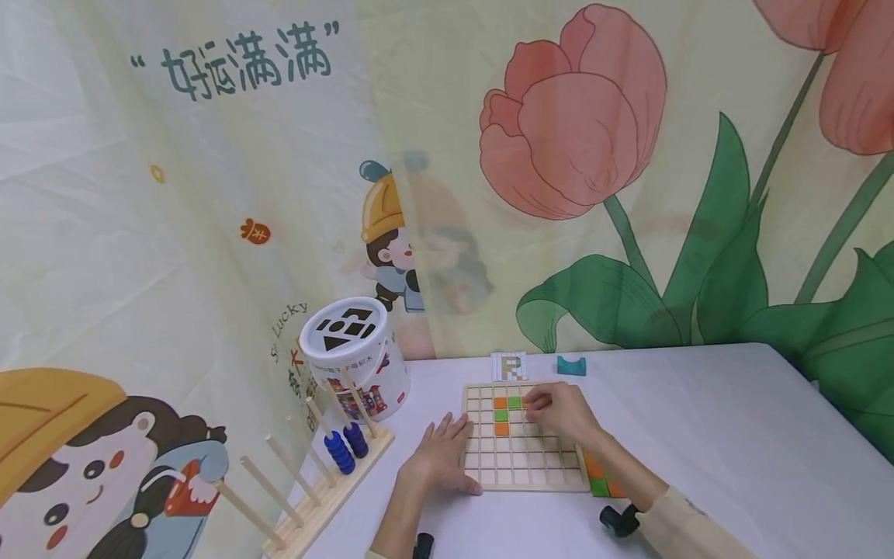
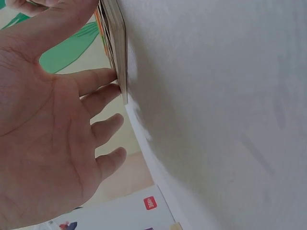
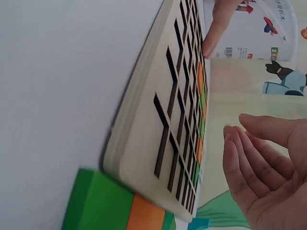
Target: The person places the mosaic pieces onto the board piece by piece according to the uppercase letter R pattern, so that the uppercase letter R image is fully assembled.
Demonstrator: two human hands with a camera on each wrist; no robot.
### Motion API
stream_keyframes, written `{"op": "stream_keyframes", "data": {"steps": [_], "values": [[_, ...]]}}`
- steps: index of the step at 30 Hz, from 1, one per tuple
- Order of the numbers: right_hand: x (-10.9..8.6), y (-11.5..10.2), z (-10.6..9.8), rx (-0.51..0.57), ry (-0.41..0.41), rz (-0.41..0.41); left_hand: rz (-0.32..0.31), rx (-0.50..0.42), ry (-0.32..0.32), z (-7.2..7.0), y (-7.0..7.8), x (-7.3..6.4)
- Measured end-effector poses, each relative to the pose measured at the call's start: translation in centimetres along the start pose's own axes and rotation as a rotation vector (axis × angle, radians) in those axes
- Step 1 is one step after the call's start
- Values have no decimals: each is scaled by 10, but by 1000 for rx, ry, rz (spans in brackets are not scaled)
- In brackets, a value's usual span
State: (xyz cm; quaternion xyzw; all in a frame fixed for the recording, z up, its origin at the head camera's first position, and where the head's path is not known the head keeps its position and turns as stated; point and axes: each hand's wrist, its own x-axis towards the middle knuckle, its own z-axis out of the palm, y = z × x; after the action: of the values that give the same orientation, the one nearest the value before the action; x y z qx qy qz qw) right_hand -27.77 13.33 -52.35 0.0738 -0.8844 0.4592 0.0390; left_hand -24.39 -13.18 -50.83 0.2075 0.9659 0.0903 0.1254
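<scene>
A wooden grid board (image 1: 534, 460) lies on the white table with orange and green square tiles in its upper cells, among them a green tile (image 1: 514, 403) and an orange tile (image 1: 501, 429). Spread fingers of my left hand (image 1: 438, 456) rest along the board's left edge, and two fingertips touch its side in the left wrist view. Over the upper right of the grid, my right hand (image 1: 564, 413) bends its fingers beside the tile row. Its thumb and forefinger are slightly apart in the right wrist view, with nothing showing between them. The hand hides some cells from the head view.
Behind the board lie a patterned card (image 1: 510, 366) and a teal block (image 1: 571, 366). Green and orange pieces (image 1: 599, 487) sit by its right edge. Left stand a white bucket (image 1: 391, 373) with a shape-hole lid and a pegged wooden stand (image 1: 328, 497) with blue rings (image 1: 340, 452).
</scene>
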Motion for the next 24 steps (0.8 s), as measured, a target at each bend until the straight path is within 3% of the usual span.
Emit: {"op": "stream_keyframes", "data": {"steps": [11,24], "values": [[-15,4,-35,-49,52,43,7,-12,14,1,-1,0],[-29,42,-58,-87,60,105,1,-2,11,1,-1,0]]}}
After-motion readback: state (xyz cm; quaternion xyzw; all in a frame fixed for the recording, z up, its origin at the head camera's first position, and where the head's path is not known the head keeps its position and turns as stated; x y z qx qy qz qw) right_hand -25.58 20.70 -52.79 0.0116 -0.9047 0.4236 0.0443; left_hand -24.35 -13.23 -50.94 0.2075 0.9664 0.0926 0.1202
